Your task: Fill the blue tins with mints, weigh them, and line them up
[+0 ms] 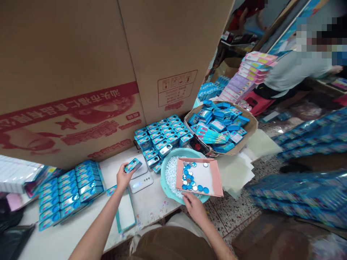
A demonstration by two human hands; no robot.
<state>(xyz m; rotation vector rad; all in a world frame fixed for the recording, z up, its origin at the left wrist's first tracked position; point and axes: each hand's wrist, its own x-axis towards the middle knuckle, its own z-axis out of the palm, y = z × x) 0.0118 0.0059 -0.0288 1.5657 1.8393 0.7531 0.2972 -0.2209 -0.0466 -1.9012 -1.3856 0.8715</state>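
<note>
So the person's got a small blue box (pixel 133 165) pinched in the fingers of the left hand (pixel 124 176) over the worktop (pixel 148 211), while the right hand (pixel 193 206), fingers part-curled, is at the near edge of a pink tray (pixel 217 177) of blue and silvery discs, and I can't tell if it's gripping anything. That tray sits across a teal basin (pixel 164 184) of white pellets, with rows of blue boxes (pixel 161 136) just beyond, next to a carton (pixel 251 133) heaped with more.

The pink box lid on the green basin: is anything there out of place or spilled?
The pink box lid lies across the green basin and overhangs its right side, which looks makeshift. The loose discs bunch mostly at its left, blue and silver mixed, so they look unsorted. I see no clear spill.
</note>
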